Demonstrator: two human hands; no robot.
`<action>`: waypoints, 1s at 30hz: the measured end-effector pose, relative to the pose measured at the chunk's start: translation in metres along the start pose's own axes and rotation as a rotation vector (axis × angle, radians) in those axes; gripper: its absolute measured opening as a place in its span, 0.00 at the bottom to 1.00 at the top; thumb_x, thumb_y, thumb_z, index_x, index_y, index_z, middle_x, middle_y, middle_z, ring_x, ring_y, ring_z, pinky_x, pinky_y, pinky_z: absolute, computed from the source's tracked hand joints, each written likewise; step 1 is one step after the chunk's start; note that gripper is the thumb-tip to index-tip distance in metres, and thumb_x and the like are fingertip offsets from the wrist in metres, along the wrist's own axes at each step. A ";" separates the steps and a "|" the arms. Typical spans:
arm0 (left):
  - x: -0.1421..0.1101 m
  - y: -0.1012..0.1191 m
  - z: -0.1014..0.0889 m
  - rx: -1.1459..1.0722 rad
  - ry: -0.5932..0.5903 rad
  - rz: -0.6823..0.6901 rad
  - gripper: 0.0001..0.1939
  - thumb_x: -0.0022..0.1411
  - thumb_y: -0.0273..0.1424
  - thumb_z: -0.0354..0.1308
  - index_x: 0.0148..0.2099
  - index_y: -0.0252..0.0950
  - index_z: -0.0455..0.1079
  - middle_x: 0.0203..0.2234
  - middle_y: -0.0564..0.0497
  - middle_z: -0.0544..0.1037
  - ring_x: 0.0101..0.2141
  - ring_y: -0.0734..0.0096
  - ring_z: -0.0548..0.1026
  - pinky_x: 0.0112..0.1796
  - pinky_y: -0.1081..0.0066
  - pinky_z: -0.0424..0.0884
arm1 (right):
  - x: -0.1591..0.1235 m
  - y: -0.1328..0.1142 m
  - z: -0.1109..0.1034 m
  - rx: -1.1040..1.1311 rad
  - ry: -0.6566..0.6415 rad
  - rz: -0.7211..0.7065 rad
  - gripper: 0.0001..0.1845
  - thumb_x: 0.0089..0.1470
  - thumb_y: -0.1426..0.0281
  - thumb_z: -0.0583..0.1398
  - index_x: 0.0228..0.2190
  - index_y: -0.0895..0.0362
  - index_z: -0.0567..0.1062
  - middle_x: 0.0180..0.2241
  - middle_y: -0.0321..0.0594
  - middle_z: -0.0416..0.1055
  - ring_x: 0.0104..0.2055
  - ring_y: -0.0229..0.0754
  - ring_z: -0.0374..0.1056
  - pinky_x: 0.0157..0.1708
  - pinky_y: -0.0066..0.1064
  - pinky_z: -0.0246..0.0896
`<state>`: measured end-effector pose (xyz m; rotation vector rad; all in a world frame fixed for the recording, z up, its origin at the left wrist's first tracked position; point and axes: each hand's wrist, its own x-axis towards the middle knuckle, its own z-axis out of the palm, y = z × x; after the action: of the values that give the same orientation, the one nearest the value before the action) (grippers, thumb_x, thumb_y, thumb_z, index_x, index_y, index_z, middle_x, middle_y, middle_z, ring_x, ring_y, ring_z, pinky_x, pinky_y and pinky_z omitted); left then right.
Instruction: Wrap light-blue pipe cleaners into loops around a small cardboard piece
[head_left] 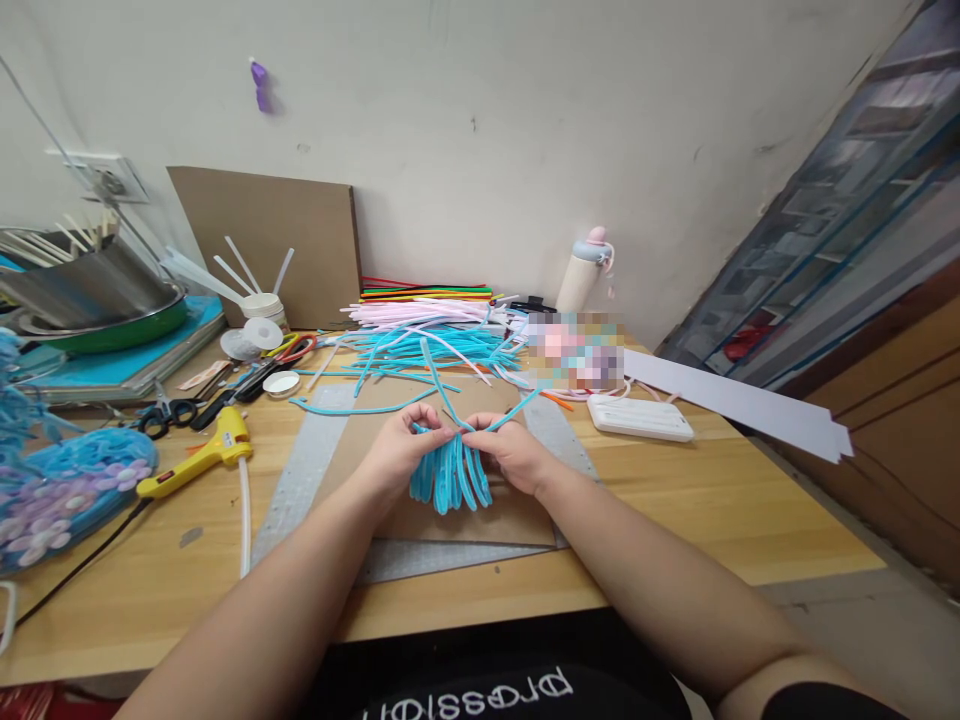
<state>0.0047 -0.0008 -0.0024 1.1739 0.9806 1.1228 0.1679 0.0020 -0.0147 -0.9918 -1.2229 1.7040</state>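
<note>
Between my hands hangs a bundle of blue pipe cleaners (446, 478), bent into long loops side by side. My left hand (411, 440) pinches its upper left part, with thumb and fingers closed. On the other side my right hand (510, 450) is closed on the upper right part, and the fingertips of both hands nearly meet. Two loose pipe cleaner ends stick out at the top, one up and left, one up and right past my right hand. Below lies a cardboard sheet (480, 528) on a grey cutting mat (300, 480). The pinched spot is partly hidden by my fingers.
Piles of blue pipe cleaners (435, 348) and pink ones (427, 314) lie behind. At left are a yellow glue gun (202, 460), scissors (169, 415) and a blue flowered piece (75, 490). A white box (640, 418), white strips (735, 400) and a bottle (581, 275) are at right.
</note>
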 end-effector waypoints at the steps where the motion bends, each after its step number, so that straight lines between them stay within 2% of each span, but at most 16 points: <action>1: 0.000 0.000 0.000 0.005 0.009 -0.010 0.16 0.41 0.33 0.67 0.26 0.34 0.62 0.21 0.56 0.71 0.23 0.77 0.69 0.27 0.76 0.63 | 0.000 0.000 0.000 -0.020 0.004 -0.018 0.11 0.37 0.67 0.64 0.24 0.59 0.69 0.19 0.31 0.65 0.21 0.32 0.58 0.22 0.25 0.50; 5: 0.000 -0.001 0.001 0.001 0.001 -0.021 0.15 0.42 0.33 0.67 0.26 0.34 0.62 0.21 0.56 0.71 0.23 0.77 0.69 0.27 0.76 0.63 | 0.001 0.003 -0.001 -0.073 0.021 -0.086 0.09 0.37 0.70 0.64 0.23 0.59 0.69 0.20 0.30 0.64 0.22 0.31 0.56 0.24 0.25 0.49; 12: 0.000 0.001 0.001 -0.076 -0.069 0.004 0.15 0.43 0.32 0.67 0.26 0.34 0.62 0.22 0.56 0.71 0.24 0.77 0.70 0.29 0.76 0.64 | 0.000 0.003 0.002 -0.102 0.110 -0.128 0.09 0.38 0.67 0.63 0.25 0.57 0.71 0.21 0.32 0.66 0.23 0.33 0.58 0.24 0.26 0.52; 15: -0.001 0.002 0.000 -0.073 -0.085 -0.070 0.13 0.43 0.32 0.67 0.29 0.33 0.67 0.23 0.55 0.72 0.24 0.78 0.70 0.29 0.76 0.64 | 0.001 0.004 0.001 -0.098 0.124 -0.130 0.10 0.38 0.66 0.63 0.25 0.57 0.71 0.21 0.32 0.66 0.23 0.34 0.59 0.24 0.26 0.53; 20: 0.002 -0.001 -0.002 -0.189 -0.066 -0.225 0.18 0.43 0.32 0.67 0.37 0.34 0.70 0.28 0.51 0.76 0.27 0.73 0.73 0.31 0.73 0.66 | 0.003 0.005 -0.001 -0.056 0.168 -0.159 0.11 0.38 0.66 0.64 0.25 0.57 0.70 0.22 0.32 0.66 0.24 0.34 0.60 0.27 0.27 0.55; 23: 0.002 -0.001 -0.002 -0.248 -0.109 -0.293 0.14 0.43 0.33 0.67 0.34 0.33 0.71 0.26 0.50 0.76 0.26 0.71 0.73 0.30 0.72 0.67 | 0.002 0.005 0.001 -0.062 0.180 -0.166 0.10 0.38 0.66 0.64 0.25 0.57 0.70 0.22 0.33 0.67 0.25 0.35 0.61 0.28 0.27 0.56; 26: 0.000 0.000 -0.001 -0.178 -0.090 -0.274 0.12 0.41 0.33 0.68 0.29 0.32 0.71 0.23 0.51 0.76 0.24 0.72 0.73 0.27 0.74 0.66 | 0.000 0.004 0.004 -0.104 0.160 -0.163 0.09 0.39 0.67 0.63 0.24 0.57 0.69 0.21 0.31 0.65 0.23 0.34 0.58 0.25 0.26 0.53; 30: -0.001 0.001 -0.001 -0.116 -0.078 -0.267 0.12 0.42 0.33 0.67 0.28 0.31 0.72 0.21 0.51 0.75 0.21 0.74 0.71 0.25 0.74 0.65 | -0.001 0.004 0.005 -0.110 0.138 -0.143 0.09 0.39 0.68 0.62 0.25 0.57 0.69 0.21 0.31 0.64 0.23 0.33 0.57 0.24 0.26 0.52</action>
<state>0.0033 -0.0021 -0.0019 0.9544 0.9669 0.9017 0.1633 -0.0017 -0.0169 -1.0433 -1.2757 1.4469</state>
